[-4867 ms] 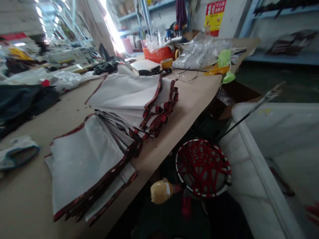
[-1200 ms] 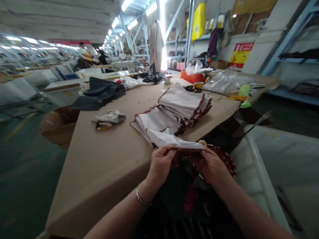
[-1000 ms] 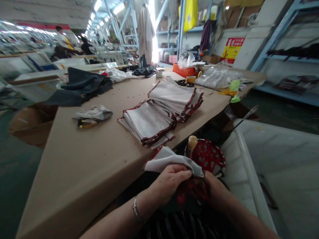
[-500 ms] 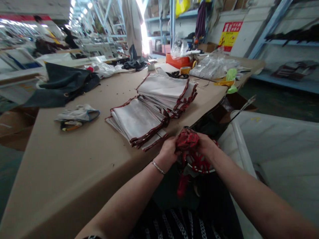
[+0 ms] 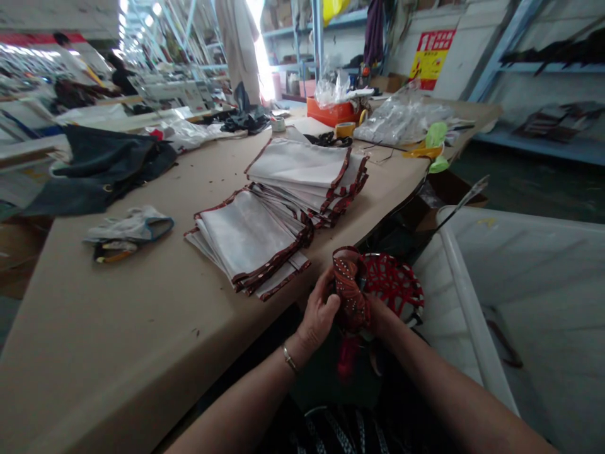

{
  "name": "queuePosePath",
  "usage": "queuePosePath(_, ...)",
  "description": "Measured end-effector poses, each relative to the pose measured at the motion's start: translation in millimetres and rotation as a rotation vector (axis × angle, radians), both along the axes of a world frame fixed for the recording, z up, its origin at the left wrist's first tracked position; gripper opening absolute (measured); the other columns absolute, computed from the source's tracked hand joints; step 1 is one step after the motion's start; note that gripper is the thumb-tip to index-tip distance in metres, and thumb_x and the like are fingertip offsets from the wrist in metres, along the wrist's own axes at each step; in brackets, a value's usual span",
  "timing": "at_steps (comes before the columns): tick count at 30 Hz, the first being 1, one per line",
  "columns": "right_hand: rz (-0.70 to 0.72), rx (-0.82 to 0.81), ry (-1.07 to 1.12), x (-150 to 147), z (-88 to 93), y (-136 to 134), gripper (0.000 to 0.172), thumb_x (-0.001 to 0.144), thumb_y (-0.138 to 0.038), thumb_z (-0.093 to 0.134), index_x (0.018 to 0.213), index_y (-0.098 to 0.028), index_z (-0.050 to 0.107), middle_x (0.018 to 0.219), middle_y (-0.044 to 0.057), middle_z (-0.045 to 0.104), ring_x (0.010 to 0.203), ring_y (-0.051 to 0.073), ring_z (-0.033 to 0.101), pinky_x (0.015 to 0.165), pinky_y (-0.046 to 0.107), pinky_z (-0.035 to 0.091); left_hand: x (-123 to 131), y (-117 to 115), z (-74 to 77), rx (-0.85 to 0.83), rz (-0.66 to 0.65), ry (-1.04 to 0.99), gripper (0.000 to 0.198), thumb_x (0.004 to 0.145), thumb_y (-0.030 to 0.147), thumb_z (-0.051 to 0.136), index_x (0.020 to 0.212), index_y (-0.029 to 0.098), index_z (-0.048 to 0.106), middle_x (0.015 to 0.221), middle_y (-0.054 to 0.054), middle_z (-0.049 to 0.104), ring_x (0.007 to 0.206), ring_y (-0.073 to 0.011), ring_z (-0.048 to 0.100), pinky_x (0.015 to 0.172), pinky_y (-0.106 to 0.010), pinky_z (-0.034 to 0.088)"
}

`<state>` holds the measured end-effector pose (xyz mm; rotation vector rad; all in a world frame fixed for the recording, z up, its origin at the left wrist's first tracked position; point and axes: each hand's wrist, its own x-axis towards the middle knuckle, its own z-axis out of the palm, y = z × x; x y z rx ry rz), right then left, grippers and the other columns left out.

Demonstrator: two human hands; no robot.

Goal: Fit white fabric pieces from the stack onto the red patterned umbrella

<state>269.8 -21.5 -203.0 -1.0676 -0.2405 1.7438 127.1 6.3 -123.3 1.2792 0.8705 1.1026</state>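
A crumpled reddish-brown patterned cloth [image 5: 350, 287] is between my hands, just off the table's front edge. My left hand [image 5: 317, 314] holds its left side, thumb raised and fingers behind the fabric. At the cloth's lower right is my right hand [image 5: 375, 315], its fingers mostly hidden by the cloth. Behind it, a round rack wrapped in red strips [image 5: 394, 284] stands beside the table. Two fanned stacks of pale grey pieces with dark red patterned edging lie on the table, a nearer stack [image 5: 248, 233] and a farther one [image 5: 300, 162].
On the brown table [image 5: 142, 321] are a grey-white glove [image 5: 135, 226], dark cloth [image 5: 104, 164], an orange box [image 5: 333, 112] and clear plastic bags [image 5: 401, 120]. A large white bin [image 5: 534, 271] stands at right. People are at the far left back.
The cloth, bunched up before, is more opened out with its dotted pattern showing. My left hand has loosened its grip and moved slightly down. More of the red-wrapped rack shows.
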Motion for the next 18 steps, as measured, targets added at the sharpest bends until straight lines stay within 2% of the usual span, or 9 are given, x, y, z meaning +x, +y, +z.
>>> queuePosePath(1,-0.005,-0.015,0.019,0.7,7.1,1.6,0.017,0.084,-0.024,0.057,0.076,-0.015,0.069,0.077,0.007,0.074,0.072,0.018,0.069,0.074,0.029,0.053,-1.3,2.5,11.6,0.059,0.009,0.022,0.043,0.078,0.034,0.065,0.119,0.021,0.063,0.122,-0.006,0.066,0.115,-0.0210,0.057,0.103,-0.032,0.041)
queuePosePath(3,-0.015,-0.029,0.058,1.9,23.6,3.6,0.019,0.086,-0.025,0.055,0.078,-0.014,0.069,0.079,0.008,0.074,0.073,0.019,0.070,0.074,0.030,0.054,-2.1,6.7,32.4,0.120,0.102,0.079,0.026,0.078,0.029,0.066,0.103,0.021,0.069,0.098,-0.002,0.072,0.090,-0.0166,0.064,0.087,-0.027,0.048)
queuePosePath(5,-0.028,-0.024,0.097,4.8,42.1,5.7,0.023,0.089,-0.028,0.051,0.083,-0.015,0.069,0.082,0.007,0.075,0.078,0.019,0.070,0.078,0.031,0.054,-1.8,11.8,51.2,0.173,0.219,0.108,0.009,0.078,0.026,0.066,0.082,0.020,0.071,0.075,0.002,0.069,0.071,-0.0126,0.059,0.073,-0.023,0.048)
queuePosePath(8,-0.042,0.021,0.192,13.8,63.8,12.2,0.027,0.092,-0.031,0.047,0.090,-0.015,0.068,0.087,0.007,0.075,0.085,0.019,0.070,0.086,0.033,0.053,-1.9,22.1,75.1,0.250,0.344,0.029,0.004,0.074,0.023,0.069,0.073,0.020,0.067,0.067,0.005,0.062,0.064,-0.0093,0.053,0.065,-0.020,0.044)
queuePosePath(10,-0.077,0.038,0.193,20.1,64.4,17.6,0.027,0.093,-0.032,0.046,0.093,-0.016,0.067,0.088,0.005,0.075,0.086,0.018,0.070,0.089,0.033,0.052,-3.4,27.8,83.3,0.271,0.392,-0.085,0.008,0.073,0.023,0.071,0.074,0.020,0.064,0.067,0.006,0.059,0.063,-0.0081,0.051,0.065,-0.019,0.043)
queuePosePath(12,-0.120,0.004,0.126,23.0,49.9,20.7,0.027,0.095,-0.031,0.042,0.094,-0.018,0.065,0.085,0.004,0.075,0.083,0.017,0.070,0.088,0.033,0.052,-6.6,28.7,80.4,0.252,0.435,-0.174,0.012,0.073,0.023,0.071,0.074,0.020,0.060,0.067,0.006,0.057,0.063,-0.0071,0.050,0.064,-0.018,0.043)
queuePosePath(15,-0.117,-0.095,0.033,18.7,11.1,16.8,0.024,0.093,-0.027,0.043,0.086,-0.017,0.064,0.077,0.005,0.073,0.075,0.018,0.070,0.083,0.036,0.053,-14.1,17.7,56.1,0.142,0.455,-0.131,0.013,0.074,0.022,0.071,0.071,0.019,0.058,0.066,0.007,0.054,0.062,-0.0054,0.049,0.064,-0.015,0.042)
queuePosePath(17,-0.083,-0.128,-0.005,12.3,-12.3,11.0,0.022,0.091,-0.027,0.047,0.081,-0.015,0.063,0.070,0.006,0.072,0.070,0.020,0.070,0.080,0.036,0.053,-18.9,6.7,35.7,0.007,0.364,-0.106,0.015,0.071,0.021,0.072,0.079,0.019,0.060,0.073,0.006,0.059,0.067,-0.0061,0.054,0.067,-0.016,0.045)
queuePosePath(18,-0.065,-0.133,-0.023,9.2,-20.5,8.5,0.022,0.090,-0.028,0.049,0.079,-0.014,0.063,0.069,0.007,0.071,0.070,0.020,0.069,0.079,0.036,0.053,-20.5,2.2,27.2,-0.064,0.283,-0.124,0.024,0.069,0.022,0.074,0.087,0.020,0.061,0.081,0.004,0.064,0.073,-0.0081,0.058,0.071,-0.018,0.047)
